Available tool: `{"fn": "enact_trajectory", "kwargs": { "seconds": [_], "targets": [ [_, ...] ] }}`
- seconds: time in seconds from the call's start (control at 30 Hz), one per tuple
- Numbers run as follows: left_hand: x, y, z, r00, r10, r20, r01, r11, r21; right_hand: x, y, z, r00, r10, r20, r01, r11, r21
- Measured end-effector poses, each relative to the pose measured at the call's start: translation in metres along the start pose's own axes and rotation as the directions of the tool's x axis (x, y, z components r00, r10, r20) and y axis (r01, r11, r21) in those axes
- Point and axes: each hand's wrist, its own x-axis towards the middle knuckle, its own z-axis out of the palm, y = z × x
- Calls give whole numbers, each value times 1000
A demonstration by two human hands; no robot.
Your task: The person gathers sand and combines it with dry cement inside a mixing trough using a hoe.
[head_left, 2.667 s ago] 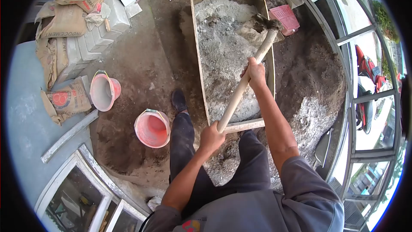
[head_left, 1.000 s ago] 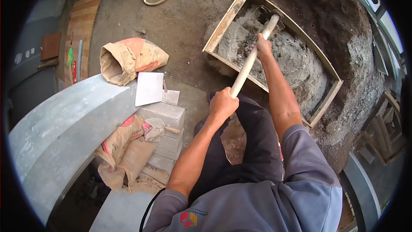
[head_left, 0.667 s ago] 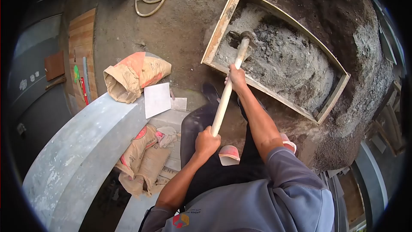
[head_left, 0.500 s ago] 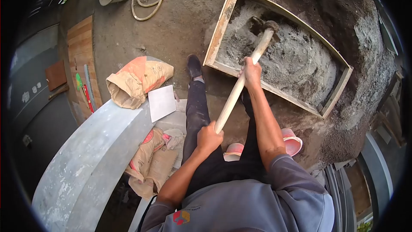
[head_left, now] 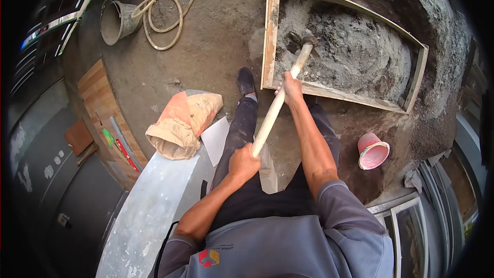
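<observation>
Both of my hands are closed round the pale wooden handle of a hoe (head_left: 276, 104). My left hand (head_left: 244, 163) grips the lower end near my thigh. Further up the shaft, my right hand (head_left: 289, 88) wraps round it close to the box's near edge. The hoe's dark head is partly sunk in the grey sand-and-cement mix (head_left: 355, 56), so its blade is mostly hidden. That mix lies inside a shallow wooden mixing box (head_left: 355, 98), heaped toward the middle and right.
A pink bucket (head_left: 374, 151) stands right of my leg. An opened paper cement sack (head_left: 186, 121) sits on the grey ledge (head_left: 149, 206) at left. Behind are a grey bucket (head_left: 119, 21) and a coiled hose (head_left: 181, 20). Loose sand (head_left: 445, 36) lies right of the box.
The hoe head has moved toward me and left through the mix. My hands still hold the handle. The view has shifted, showing more of the pink bucket.
</observation>
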Motion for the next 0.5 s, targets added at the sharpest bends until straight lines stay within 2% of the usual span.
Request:
{"fn": "enact_trajectory", "kwargs": {
  "seconds": [0.07,0.13,0.23,0.27,0.37,0.4,0.43,0.5],
  "targets": [
    [-18,-4,-9,999,35,39,-35,999,-14,-37,-12,-3,998,-64,11,64,998,26],
    [-13,-3,-17,994,75,80,-74,997,-8,-57,-44,-1,982,-191,-5,191,979,68],
    [55,28,-22,983,156,93,-162,985,56,-47,-111,4,932,-351,-91,360,927,109],
    [83,38,-22,981,175,87,-182,980,79,-27,-130,6,926,-357,-121,370,922,116],
    [150,54,-29,981,189,53,-193,977,92,59,-145,18,923,-366,-122,379,919,111],
    [161,47,-28,984,179,14,-179,981,73,76,-134,31,940,-311,-139,327,938,113],
    [164,45,-35,993,106,44,-110,990,90,81,-121,40,966,-239,-94,250,960,128],
    [151,23,-36,997,77,30,-81,989,125,85,-92,52,985,-149,-87,160,977,142]
  ]
}}
